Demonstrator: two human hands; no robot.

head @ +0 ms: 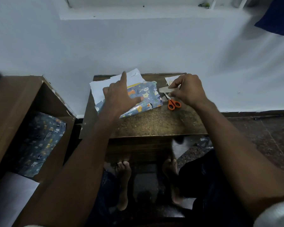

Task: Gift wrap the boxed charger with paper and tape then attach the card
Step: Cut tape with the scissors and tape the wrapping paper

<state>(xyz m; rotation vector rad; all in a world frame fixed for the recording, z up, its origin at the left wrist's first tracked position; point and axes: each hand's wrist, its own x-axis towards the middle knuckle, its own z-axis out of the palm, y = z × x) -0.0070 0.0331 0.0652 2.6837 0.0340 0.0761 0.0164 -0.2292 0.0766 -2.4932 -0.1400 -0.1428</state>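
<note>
Presently, the wrapping paper [144, 97], folded over what is taken to be the boxed charger, is pressed flat onto the small wooden table [154, 123] by the left hand [120, 97], fingers straight and forefinger extended. A strip of tape [165, 90] is pinched by the right hand [187, 91], thumb and fingertips clamped on it, just above orange-handled scissors [173, 103]. A card [170, 80] is noted at the far table edge, partly hidden.

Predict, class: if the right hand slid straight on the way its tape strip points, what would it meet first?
Probably the wrapping paper, since the right hand aims its tape strip leftward; depth is unclear.
</note>
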